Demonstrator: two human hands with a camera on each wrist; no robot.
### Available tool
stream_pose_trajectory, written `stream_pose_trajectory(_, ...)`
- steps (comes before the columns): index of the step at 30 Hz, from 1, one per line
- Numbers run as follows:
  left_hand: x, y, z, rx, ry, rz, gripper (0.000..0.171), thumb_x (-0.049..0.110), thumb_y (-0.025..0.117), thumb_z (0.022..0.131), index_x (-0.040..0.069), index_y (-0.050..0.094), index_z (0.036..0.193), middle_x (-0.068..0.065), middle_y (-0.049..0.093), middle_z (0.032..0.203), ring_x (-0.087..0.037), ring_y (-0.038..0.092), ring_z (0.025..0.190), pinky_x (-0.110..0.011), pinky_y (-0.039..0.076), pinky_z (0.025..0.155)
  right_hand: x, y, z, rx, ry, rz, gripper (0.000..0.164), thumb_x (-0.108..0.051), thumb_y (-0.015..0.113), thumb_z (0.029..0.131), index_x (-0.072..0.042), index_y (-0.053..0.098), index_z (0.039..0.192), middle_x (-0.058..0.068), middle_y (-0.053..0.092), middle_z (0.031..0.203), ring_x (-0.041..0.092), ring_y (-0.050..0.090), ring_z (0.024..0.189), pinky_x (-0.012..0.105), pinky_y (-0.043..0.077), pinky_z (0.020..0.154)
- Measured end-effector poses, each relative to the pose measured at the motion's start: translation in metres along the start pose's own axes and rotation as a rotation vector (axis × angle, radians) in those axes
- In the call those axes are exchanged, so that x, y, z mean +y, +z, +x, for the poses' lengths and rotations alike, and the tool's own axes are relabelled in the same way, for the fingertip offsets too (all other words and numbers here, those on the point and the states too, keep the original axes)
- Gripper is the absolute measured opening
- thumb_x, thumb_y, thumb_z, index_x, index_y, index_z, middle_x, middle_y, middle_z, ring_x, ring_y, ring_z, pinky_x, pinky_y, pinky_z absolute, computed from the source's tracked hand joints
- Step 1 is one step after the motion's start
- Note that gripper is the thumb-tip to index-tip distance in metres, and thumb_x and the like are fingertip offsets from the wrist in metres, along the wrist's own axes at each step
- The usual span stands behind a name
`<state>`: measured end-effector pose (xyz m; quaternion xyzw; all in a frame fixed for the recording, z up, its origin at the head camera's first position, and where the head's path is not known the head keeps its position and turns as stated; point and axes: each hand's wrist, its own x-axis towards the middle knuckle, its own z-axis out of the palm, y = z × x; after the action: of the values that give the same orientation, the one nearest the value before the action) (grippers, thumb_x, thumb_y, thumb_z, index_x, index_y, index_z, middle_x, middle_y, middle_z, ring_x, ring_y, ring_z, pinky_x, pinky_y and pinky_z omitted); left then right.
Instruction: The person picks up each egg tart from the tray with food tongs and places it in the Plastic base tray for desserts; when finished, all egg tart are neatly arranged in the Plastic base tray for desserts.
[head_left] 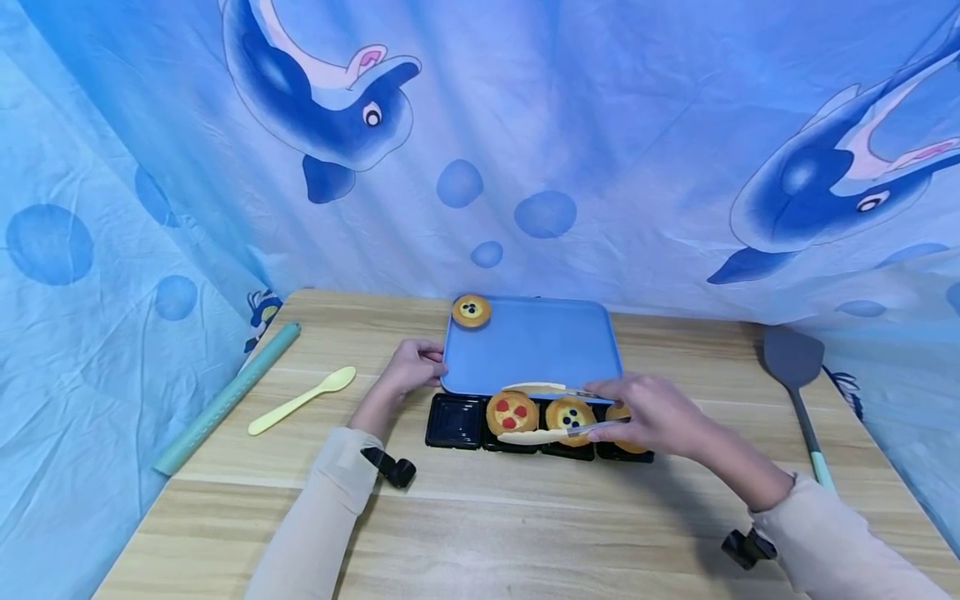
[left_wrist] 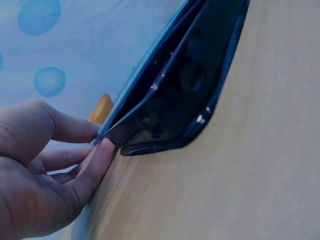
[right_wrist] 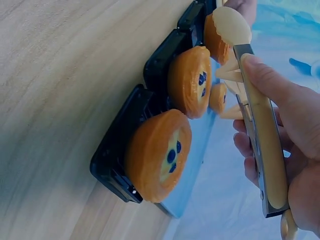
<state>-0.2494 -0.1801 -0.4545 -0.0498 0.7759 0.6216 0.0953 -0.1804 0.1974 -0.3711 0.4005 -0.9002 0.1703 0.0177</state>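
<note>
Cream tongs (head_left: 551, 412), gripped by the right hand (head_left: 651, 414), straddle the red-dotted tart (head_left: 512, 412) in the black tray (head_left: 453, 421). The left hand (head_left: 412, 367), fingers relaxed, touches the blue tray (head_left: 532, 346) on the tabletop (head_left: 525, 525).

Overhead head view; close wrist views
</note>
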Motion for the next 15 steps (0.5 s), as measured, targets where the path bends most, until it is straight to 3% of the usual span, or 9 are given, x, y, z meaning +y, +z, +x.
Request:
stream_pose_trajectory(7, -0.0010, 0.0019, 0.0005, -0.003, -0.002, -0.007, 0.044, -0.010, 0.065, 0.087, -0.015, 0.054, 0.129, -0.020, 0.058, 0.106, -0.021, 0.062, 0.079, -0.029, 0.062, 0.067, 0.0024, 0.0055, -0.0001, -0.004, -0.020, -0.012, 0.058, -0.042, 0.078, 0.084, -0.004, 0.067, 0.127, 0.009, 0.067, 0.124, 0.027, 0.067, 0.106, 0.030, 0.052, 0.066)
stream_pose_trajectory(9, -0.0007, 0.0018, 0.0002, 0.000, -0.004, -0.010, 0.044, -0.011, 0.065, 0.087, -0.014, 0.054, 0.129, -0.021, 0.058, 0.106, -0.021, 0.061, 0.079, -0.029, 0.062, 0.067, 0.0027, 0.0065, 0.0006, -0.009, -0.015, -0.009, 0.058, -0.042, 0.079, 0.084, -0.005, 0.067, 0.127, 0.009, 0.067, 0.124, 0.023, 0.068, 0.097, 0.027, 0.050, 0.063)
stream_pose_trajectory(11, 0.0000, 0.0014, -0.0004, 0.005, -0.006, -0.008, 0.044, -0.011, 0.065, 0.086, -0.014, 0.054, 0.129, -0.020, 0.058, 0.106, -0.021, 0.061, 0.079, -0.029, 0.062, 0.067, 0.0025, 0.0072, 0.0015, -0.016, -0.006, -0.002, 0.059, -0.042, 0.079, 0.083, -0.005, 0.067, 0.127, 0.009, 0.067, 0.125, 0.013, 0.065, 0.078, 0.022, 0.044, 0.057)
stream_pose_trajectory(13, 0.0010, 0.0010, -0.0012, 0.005, -0.002, -0.007, 0.044, -0.011, 0.065, 0.086, -0.014, 0.054, 0.128, -0.021, 0.058, 0.106, -0.021, 0.061, 0.079, -0.029, 0.062, 0.067, 0.0020, 0.0080, 0.0023, -0.021, -0.002, 0.004, 0.059, -0.041, 0.079, 0.083, -0.005, 0.067, 0.127, 0.010, 0.067, 0.124, 0.005, 0.051, 0.061, 0.020, 0.039, 0.050)
stream_pose_trajectory(15, 0.0015, 0.0009, -0.0018, 0.005, -0.003, -0.009, 0.044, -0.011, 0.065, 0.086, -0.014, 0.054, 0.128, -0.021, 0.058, 0.106, -0.021, 0.061, 0.079, -0.029, 0.062, 0.066, 0.0013, 0.0087, 0.0028, -0.026, 0.008, 0.006, 0.059, -0.042, 0.080, 0.083, -0.006, 0.067, 0.127, 0.009, 0.067, 0.124, 0.002, 0.038, 0.054, 0.020, 0.036, 0.047)
